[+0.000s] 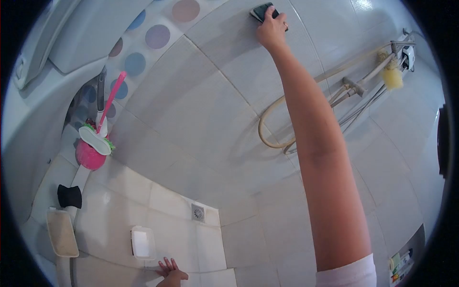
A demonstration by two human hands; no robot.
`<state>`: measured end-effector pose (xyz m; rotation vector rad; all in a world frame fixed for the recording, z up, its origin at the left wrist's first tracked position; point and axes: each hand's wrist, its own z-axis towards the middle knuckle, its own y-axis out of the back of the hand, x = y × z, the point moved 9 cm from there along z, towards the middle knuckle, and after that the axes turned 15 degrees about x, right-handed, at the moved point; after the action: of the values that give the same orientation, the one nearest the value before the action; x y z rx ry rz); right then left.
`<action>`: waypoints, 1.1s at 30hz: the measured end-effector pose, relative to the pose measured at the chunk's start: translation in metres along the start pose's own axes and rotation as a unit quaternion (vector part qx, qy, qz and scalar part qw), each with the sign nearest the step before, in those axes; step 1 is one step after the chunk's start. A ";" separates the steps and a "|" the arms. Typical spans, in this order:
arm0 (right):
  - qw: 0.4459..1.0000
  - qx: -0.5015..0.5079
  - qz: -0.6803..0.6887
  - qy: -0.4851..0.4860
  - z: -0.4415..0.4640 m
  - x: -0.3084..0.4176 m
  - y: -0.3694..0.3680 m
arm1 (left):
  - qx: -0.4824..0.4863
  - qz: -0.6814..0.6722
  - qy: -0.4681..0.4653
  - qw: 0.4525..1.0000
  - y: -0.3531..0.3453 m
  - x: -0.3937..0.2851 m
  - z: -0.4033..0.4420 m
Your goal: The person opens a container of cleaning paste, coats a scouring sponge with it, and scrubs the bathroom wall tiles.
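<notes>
My right hand (272,31) is up on the grey tiled wall (215,110), with its fingers closed around a dark scrub sponge (261,10). The sponge looks pressed against the tiles, and a ring shows on one finger. Low in the view, my left hand (172,275) has its fingers stretched apart and nothing visible in them. Its palm is partly cut off by the frame's lower edge. Just above and left of it, a small white plastic tub (143,242) rests on the light floor tiles.
A shower hose (262,126) loops beside my right arm, near a yellow bath puff (393,79). A floor drain (198,213) lies by the wall. At left are a pink-handled brush (112,98), a pink bowl-like item (90,157) and a beige tray (62,233).
</notes>
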<state>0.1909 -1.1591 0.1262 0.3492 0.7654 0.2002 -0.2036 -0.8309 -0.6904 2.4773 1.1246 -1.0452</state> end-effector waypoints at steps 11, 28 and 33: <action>0.974 0.127 0.038 0.186 -0.113 0.158 -0.031 | 0.006 0.077 0.127 0.989 0.011 -0.017 -0.044; 0.787 0.460 0.410 0.033 -0.291 0.099 -0.005 | -0.206 -0.337 -0.465 0.792 0.263 -0.210 -0.216; 0.650 0.577 0.484 -0.097 -0.441 0.094 -0.007 | -0.413 -0.148 -0.431 0.789 0.322 -0.146 -0.305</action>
<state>-0.0543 -1.0333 -0.2311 2.0062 0.3102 0.6646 0.1225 -0.9910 -0.3962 0.9682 1.2450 -1.1912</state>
